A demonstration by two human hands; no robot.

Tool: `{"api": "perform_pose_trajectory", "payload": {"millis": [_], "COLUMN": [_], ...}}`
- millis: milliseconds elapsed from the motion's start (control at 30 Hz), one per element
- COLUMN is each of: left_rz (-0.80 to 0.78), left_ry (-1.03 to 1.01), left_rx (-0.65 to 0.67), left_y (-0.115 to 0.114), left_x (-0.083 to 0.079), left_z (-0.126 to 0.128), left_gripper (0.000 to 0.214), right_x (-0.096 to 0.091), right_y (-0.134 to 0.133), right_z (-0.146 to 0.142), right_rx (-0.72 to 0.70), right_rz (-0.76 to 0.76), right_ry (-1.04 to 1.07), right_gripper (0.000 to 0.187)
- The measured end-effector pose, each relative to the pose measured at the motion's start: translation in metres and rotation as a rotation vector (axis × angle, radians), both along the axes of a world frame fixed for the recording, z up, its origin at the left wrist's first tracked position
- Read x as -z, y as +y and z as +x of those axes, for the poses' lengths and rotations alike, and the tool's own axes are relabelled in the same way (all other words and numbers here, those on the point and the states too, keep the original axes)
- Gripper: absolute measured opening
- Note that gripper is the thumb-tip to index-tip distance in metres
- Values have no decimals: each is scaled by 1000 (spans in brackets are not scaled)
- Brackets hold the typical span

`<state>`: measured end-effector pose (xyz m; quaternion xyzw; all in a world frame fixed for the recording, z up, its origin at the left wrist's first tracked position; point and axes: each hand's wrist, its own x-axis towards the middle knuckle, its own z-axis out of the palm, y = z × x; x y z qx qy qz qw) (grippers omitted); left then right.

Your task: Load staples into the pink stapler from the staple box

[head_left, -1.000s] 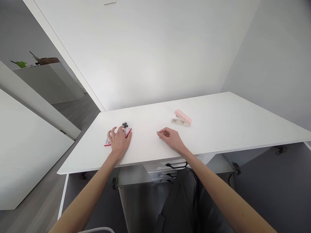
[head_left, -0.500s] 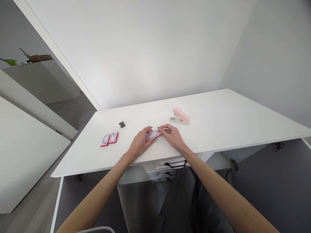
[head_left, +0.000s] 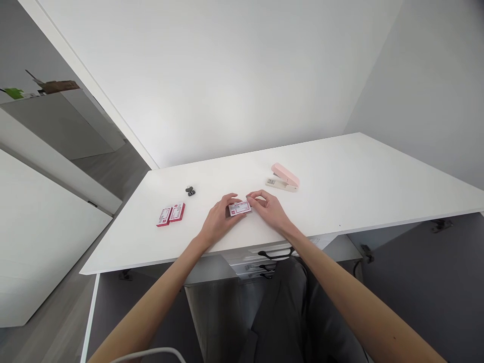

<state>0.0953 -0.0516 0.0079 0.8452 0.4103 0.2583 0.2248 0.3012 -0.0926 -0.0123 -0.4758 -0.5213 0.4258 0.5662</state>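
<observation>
A small white and red staple box (head_left: 239, 208) is held by its long sides between the thumb and fingers of my left hand (head_left: 217, 219), just above or on the tabletop. At the box's right end my right hand (head_left: 271, 210) has thumb and index finger pinched together. A tiny dark bit shows at those fingertips, too small to name. Behind my right hand lies a pink and cream stapler (head_left: 286, 175), its upper arm raised from the base.
Two more red and white boxes (head_left: 176, 213) lie side by side on the left of the white tabletop (head_left: 351, 181). Small black clips (head_left: 190, 191) rest behind them. Drawers with black handles (head_left: 276, 253) sit below the front edge. A white wall rises behind.
The staple box has turned slightly and sits flatter toward me in my left hand. My right fingers stay pinched at its right end. The camera view has shifted slightly.
</observation>
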Motion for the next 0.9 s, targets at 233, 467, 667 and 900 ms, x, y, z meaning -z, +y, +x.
{"api": "perform_pose_trajectory", "payload": {"millis": [233, 467, 667, 900], "left_rz": [-21, -53, -17, -47], "left_ry": [-23, -50, -52, -85], "left_rx": [-28, -91, 4, -122], "left_y": [7, 5, 5, 6], "left_x": [6, 0, 1, 4], "left_z": [1, 0, 0, 0], "left_gripper": [66, 52, 55, 50], "right_x": [-2, 5, 2, 0], "right_y": [-4, -2, -4, -6], "right_z": [-2, -2, -3, -4], "right_rx": [229, 326, 313, 205], "right_rz": [-22, 50, 126, 160], "right_ry": [-79, -124, -243, -359], "right_gripper": [32, 30, 25, 22]}}
